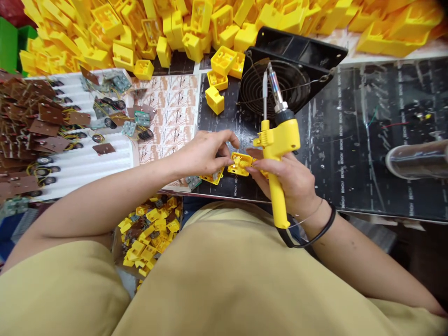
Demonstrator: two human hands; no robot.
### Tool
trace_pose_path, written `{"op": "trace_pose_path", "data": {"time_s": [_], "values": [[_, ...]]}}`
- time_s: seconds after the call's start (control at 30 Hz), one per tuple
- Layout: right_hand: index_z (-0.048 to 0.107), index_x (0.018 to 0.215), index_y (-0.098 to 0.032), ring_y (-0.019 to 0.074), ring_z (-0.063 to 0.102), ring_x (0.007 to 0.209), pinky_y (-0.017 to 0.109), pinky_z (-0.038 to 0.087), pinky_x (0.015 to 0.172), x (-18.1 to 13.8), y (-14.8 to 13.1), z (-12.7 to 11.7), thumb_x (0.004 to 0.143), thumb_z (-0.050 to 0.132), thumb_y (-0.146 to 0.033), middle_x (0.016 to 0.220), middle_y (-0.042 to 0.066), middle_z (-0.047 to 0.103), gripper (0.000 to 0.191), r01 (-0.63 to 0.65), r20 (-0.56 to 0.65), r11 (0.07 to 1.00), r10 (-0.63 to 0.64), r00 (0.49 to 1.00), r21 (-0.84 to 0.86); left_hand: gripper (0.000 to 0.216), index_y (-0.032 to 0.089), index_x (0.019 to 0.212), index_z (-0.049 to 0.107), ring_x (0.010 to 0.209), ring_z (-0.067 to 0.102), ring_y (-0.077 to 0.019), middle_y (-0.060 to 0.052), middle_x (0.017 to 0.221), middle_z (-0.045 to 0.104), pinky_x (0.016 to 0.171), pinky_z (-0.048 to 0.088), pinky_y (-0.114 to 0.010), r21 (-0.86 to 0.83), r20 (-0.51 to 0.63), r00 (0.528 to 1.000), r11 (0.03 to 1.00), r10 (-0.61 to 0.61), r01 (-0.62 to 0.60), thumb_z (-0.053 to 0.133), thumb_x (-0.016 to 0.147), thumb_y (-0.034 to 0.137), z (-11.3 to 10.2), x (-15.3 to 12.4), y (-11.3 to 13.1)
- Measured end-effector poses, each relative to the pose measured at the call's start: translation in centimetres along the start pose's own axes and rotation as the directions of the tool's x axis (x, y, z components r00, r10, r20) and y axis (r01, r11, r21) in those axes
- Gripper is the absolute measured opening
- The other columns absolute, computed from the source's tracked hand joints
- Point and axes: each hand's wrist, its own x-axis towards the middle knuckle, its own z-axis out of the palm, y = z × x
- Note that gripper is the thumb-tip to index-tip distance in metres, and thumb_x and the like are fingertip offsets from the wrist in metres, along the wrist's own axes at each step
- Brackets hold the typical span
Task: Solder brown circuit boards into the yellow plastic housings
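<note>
A yellow soldering gun (280, 140) rests in my right hand (294, 179), its metal tip pointing away from me over the black fan. The fingertips of that hand reach to the right edge of a small open yellow casing (240, 164) on the bench. My left hand (208, 151) hovers at the casing's left side, thumb and forefinger apart, with nothing visible between them. Under the left hand lies another yellow casing (214, 177), partly hidden, beside a small circuit board (193, 182). More yellow plastic shows behind my right fingers.
Yellow casings (168, 28) are heaped along the back. A black fan (290, 70) stands ahead. Brown circuit boards with wires (49, 121) pile up at left on a white corrugated sheet (115, 156). A clear cylinder (416, 161) lies at right. Below the bench sits a container of yellow pieces (150, 238).
</note>
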Motion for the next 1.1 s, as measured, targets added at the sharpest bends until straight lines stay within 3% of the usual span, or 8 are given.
{"op": "trace_pose_path", "data": {"time_s": [0.1, 0.33, 0.47, 0.67, 0.77, 0.87, 0.97, 1.1], "values": [[0.056, 0.117, -0.021, 0.0184, 0.07, 0.094, 0.036, 0.059, 0.087, 0.4, 0.2, 0.9, 0.095, 0.06, -0.009, 0.103, 0.004, 0.072, 0.025, 0.021, 0.008, 0.999, -0.022, 1.0, 0.026, 0.02, 0.017, 0.103, 0.057, 0.085, 0.073, -0.0135, 0.001, 0.087, 0.076, 0.085, 0.05, -0.026, -0.075, -0.052, 0.998, 0.997, -0.018, 0.014, 0.065, 0.085, 0.013, 0.5, -0.4, -0.2], [0.057, 0.119, -0.022, 0.0152, 0.068, 0.087, 0.036, 0.057, 0.093, 0.7, 0.9, 2.5, 0.1, 0.053, -0.014, 0.09, -0.001, 0.068, 0.021, 0.057, 0.035, 0.998, -0.057, 0.998, -0.001, 0.011, 0.017, 0.084, 0.057, 0.076, 0.068, -0.0134, 0.002, 0.08, 0.071, 0.076, 0.049, -0.025, -0.006, -0.111, 0.994, 1.0, -0.014, 0.013, 0.068, 0.082, 0.015, 0.9, -0.5, -0.4], [0.057, 0.118, -0.023, 0.0148, 0.065, 0.078, 0.036, 0.058, 0.087, 0.4, 1.1, 2.4, 0.102, 0.051, -0.018, 0.082, -0.002, 0.062, 0.018, 0.05, 0.043, 0.998, -0.048, 0.998, -0.048, 0.005, 0.016, 0.089, 0.064, 0.077, 0.069, -0.0123, 0.001, 0.084, 0.074, 0.082, 0.049, -0.026, -0.045, -0.067, 0.997, 0.999, 0.023, -0.026, 0.066, 0.084, 0.015, 0.9, -0.5, -0.6], [0.057, 0.12, -0.024, 0.015, 0.063, 0.08, 0.036, 0.056, 0.087, 0.1, 1.1, 2.0, 0.1, 0.055, -0.016, 0.084, -0.001, 0.063, 0.022, 0.066, 0.058, 0.995, -0.062, 0.996, -0.077, 0.009, 0.017, 0.089, 0.073, 0.092, 0.071, -0.0222, -0.002, 0.087, 0.078, 0.099, 0.046, -0.041, 0.166, -0.014, 0.998, 0.984, -0.062, 0.064, 0.065, 0.084, 0.02, 0.6, -0.4, -0.1], [0.055, 0.12, -0.023, 0.0151, 0.064, 0.08, 0.036, 0.056, 0.089, 0.2, 1.1, 1.9, 0.098, 0.056, -0.013, 0.086, -0.001, 0.064, 0.024, 0.063, 0.049, 0.996, -0.06, 0.997, -0.062, 0.011, 0.018, 0.089, 0.074, 0.096, 0.07, -0.023, -0.003, 0.089, 0.078, 0.102, 0.045, -0.044, 0.184, -0.026, 0.999, 0.982, -0.042, 0.046, 0.064, 0.087, 0.021, 0.6, -0.6, -0.3], [0.054, 0.118, -0.02, 0.0154, 0.065, 0.083, 0.035, 0.056, 0.091, 0.4, 1.0, 2.0, 0.097, 0.058, -0.012, 0.088, 0.0, 0.067, 0.023, 0.056, 0.048, 0.998, -0.054, 0.997, -0.039, 0.006, 0.018, 0.088, 0.07, 0.088, 0.07, -0.0181, 0.0, 0.086, 0.077, 0.098, 0.048, -0.039, 0.081, -0.119, 0.993, 0.997, 0.021, -0.011, 0.065, 0.085, 0.018, 0.9, -1.0, -1.0], [0.055, 0.116, -0.02, 0.0148, 0.065, 0.083, 0.033, 0.055, 0.092, 0.7, 0.7, 2.3, 0.097, 0.06, -0.014, 0.09, 0.0, 0.068, 0.021, 0.059, 0.04, 0.998, -0.058, 0.998, -0.023, 0.003, 0.017, 0.085, 0.063, 0.077, 0.07, -0.0124, 0.002, 0.082, 0.074, 0.082, 0.052, -0.027, -0.139, -0.198, 0.98, 0.989, 0.026, -0.055, 0.064, 0.083, 0.014, 1.5, -1.2, -1.7], [0.057, 0.12, -0.021, 0.0154, 0.064, 0.081, 0.034, 0.056, 0.091, 1.1, 0.3, 2.8, 0.098, 0.058, -0.015, 0.085, -0.001, 0.066, 0.023, 0.059, 0.032, 0.998, -0.058, 0.998, -0.023, 0.005, 0.018, 0.084, 0.059, 0.074, 0.07, -0.011, 0.002, 0.081, 0.073, 0.072, 0.053, -0.022, -0.306, -0.206, 0.978, 0.95, -0.014, -0.051, 0.063, 0.082, 0.016, 1.9, -1.2, -2.2]]}}
